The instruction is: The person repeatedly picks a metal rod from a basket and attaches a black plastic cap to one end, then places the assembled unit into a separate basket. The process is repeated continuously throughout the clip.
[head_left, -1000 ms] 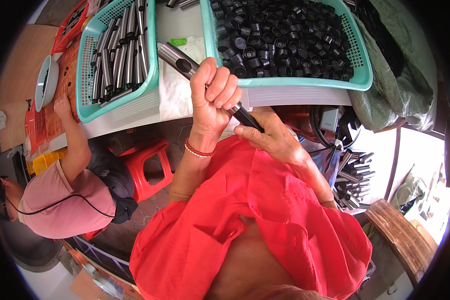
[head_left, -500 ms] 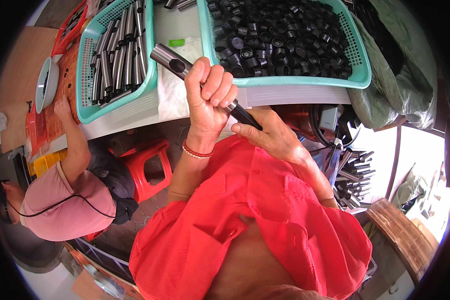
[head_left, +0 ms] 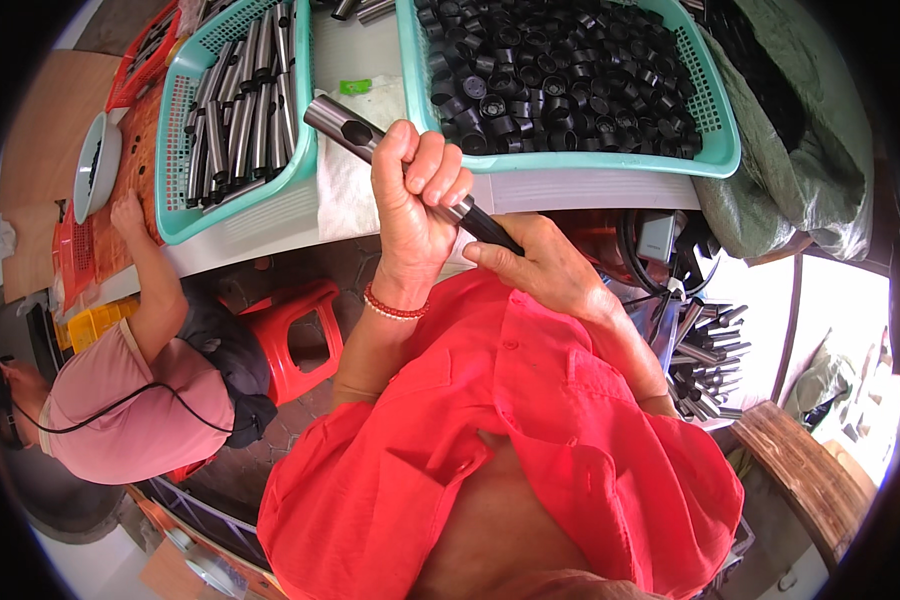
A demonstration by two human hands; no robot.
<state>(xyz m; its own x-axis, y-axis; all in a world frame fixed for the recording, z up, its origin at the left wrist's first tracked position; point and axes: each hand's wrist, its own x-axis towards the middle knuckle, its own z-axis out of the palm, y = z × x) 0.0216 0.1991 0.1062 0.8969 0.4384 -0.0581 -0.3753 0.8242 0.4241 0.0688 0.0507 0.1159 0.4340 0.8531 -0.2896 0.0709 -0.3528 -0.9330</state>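
My left hand (head_left: pixel 417 195) is wrapped round a shiny metal tube (head_left: pixel 330 122), which has an oval opening in its side near the far end. The tube slants from upper left to lower right in front of my chest. At its near end is a black rod-like part (head_left: pixel 492 230); whether it sits inside the tube or is joined to it, I cannot tell. My right hand (head_left: pixel 548 268) is closed round the lower end of that black part, its thumb lying along it. My fingers and palm hide the tube's middle and the black part's end.
On the table (head_left: pixel 595 190) stand a green basket of metal tubes (head_left: pixel 308 150) and another of black caps (head_left: pixel 590 160). A person in pink (head_left: pixel 135 410) works at left, near a red stool (head_left: pixel 295 335). More tubes (head_left: pixel 708 350) lie low at right, beside a wooden bench (head_left: pixel 805 480).
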